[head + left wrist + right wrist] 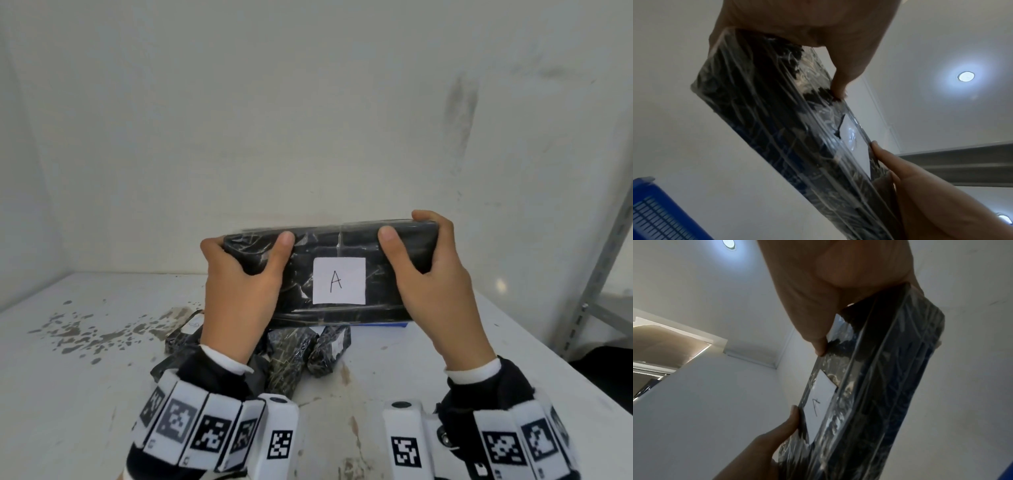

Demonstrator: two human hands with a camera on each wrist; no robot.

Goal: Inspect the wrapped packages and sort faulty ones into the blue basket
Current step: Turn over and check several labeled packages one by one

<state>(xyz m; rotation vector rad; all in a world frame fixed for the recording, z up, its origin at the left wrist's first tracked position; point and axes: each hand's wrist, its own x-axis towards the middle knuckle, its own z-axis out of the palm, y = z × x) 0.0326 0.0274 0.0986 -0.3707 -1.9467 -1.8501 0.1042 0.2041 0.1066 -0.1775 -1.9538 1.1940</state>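
Observation:
A long black package [342, 246] wrapped in clear film, with a white label [339, 281] marked "A", is held up above the table in front of me. My left hand [239, 287] grips its left end, thumb on the front face and fingers behind. My right hand [435, 281] grips the right end the same way. The wrist views show the package [777, 129] [879, 386] from below, with the thumbs [840, 81] [818, 344] pressed on its labelled face. A strip of the blue basket [383, 324] shows just under the package, and a corner of the blue basket [651, 211] appears in the left wrist view.
Several smaller black wrapped packages [291, 356] lie on the white table [85, 394] below my hands. Grey stains [78, 332] mark the table's left part. A metal shelf upright [603, 274] stands at the right, and a white wall is behind.

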